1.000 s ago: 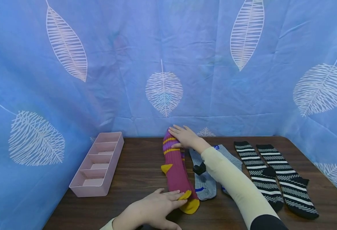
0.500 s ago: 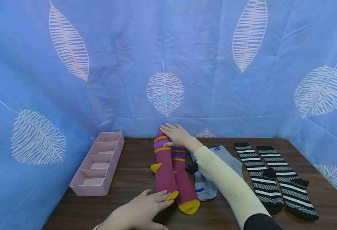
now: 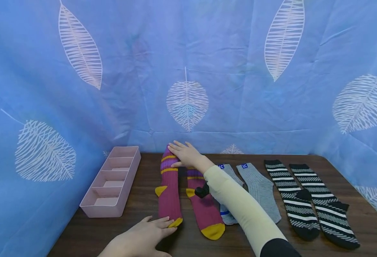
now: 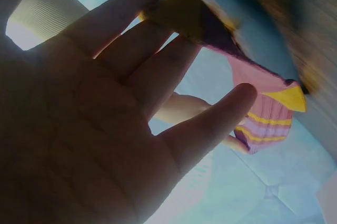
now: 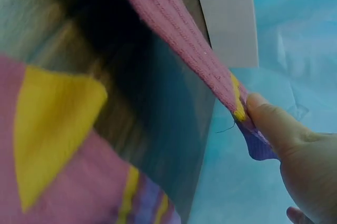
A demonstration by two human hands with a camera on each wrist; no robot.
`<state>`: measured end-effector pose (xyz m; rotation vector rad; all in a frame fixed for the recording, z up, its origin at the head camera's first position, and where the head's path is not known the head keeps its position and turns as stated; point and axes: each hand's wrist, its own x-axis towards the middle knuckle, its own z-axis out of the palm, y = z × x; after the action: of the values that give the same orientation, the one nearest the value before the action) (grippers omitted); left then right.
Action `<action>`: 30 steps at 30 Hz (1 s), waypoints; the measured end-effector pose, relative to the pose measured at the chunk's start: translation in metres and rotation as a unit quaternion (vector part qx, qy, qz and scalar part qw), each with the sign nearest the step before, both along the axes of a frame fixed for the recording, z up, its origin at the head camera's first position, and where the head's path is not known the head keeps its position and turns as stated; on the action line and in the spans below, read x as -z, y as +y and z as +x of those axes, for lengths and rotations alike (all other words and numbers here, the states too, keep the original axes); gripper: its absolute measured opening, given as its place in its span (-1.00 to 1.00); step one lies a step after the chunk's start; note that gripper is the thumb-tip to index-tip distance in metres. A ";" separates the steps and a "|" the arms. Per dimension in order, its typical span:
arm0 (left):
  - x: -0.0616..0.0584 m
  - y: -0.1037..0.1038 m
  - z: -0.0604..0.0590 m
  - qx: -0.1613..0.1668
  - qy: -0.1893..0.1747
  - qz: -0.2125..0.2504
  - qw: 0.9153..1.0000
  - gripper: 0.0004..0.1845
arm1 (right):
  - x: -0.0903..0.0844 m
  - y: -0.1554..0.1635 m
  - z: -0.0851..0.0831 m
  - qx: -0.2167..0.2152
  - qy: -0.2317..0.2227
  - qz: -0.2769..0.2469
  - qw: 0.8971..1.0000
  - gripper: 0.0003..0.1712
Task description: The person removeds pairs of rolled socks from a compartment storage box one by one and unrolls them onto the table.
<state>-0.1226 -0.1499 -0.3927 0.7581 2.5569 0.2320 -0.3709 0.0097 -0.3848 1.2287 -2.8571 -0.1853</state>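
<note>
In the head view, a burgundy sock [image 3: 169, 194] with yellow heel and toe lies lengthwise, its purple striped cuff away from me. My right hand [image 3: 188, 155] rests spread over that cuff; in the right wrist view its thumb [image 5: 266, 116] overlaps the cuff edge. At the near end, my left hand [image 3: 137, 235] touches the yellow toe with extended fingers, its thumb apart from the sock. The left wrist view shows the fingertips [image 4: 187, 42] at the toe. The matching burgundy sock [image 3: 204, 212] lies just right, its cuff partly hidden by my right hand.
A pink four-section box [image 3: 124, 189] stands at the left of the brown table [image 3: 143, 200]. Two grey socks [image 3: 259, 189] lie partly under my right forearm, and two black-and-white striped socks [image 3: 326, 200] farther right. A blue leaf-patterned cloth [image 3: 233, 107] hangs behind.
Both hands have moved left together with the upper burgundy sock. It has come off its mate, which stays in place, and a gap now shows between them.
</note>
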 end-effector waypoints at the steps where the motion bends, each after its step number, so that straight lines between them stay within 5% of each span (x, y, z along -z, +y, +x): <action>1: 0.001 -0.001 0.000 -0.005 -0.001 -0.006 1.000 -0.30 | 0.001 -0.003 0.000 0.001 -0.001 0.001 1.000 -0.03; 7: 0.006 -0.004 -0.002 -0.028 -0.018 -0.036 0.999 -0.32 | 0.014 -0.017 0.001 0.005 -0.018 0.017 1.000 -0.01; 16: 0.013 -0.003 -0.005 -0.003 -0.017 -0.067 0.998 -0.36 | 0.024 -0.025 0.005 0.015 -0.031 0.028 0.999 -0.03; 23: 0.008 -0.007 -0.001 0.015 -0.025 -0.037 0.999 -0.44 | 0.025 -0.020 0.008 0.022 -0.048 0.027 0.998 -0.06; 30: -0.005 -0.011 0.002 -0.006 0.001 0.012 1.000 -0.38 | 0.015 0.003 0.009 0.022 -0.063 -0.010 0.998 -0.14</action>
<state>-0.1207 -0.1614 -0.3873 0.7513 2.5663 0.2656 -0.3622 0.0131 -0.4000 1.2166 -2.9855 -0.0824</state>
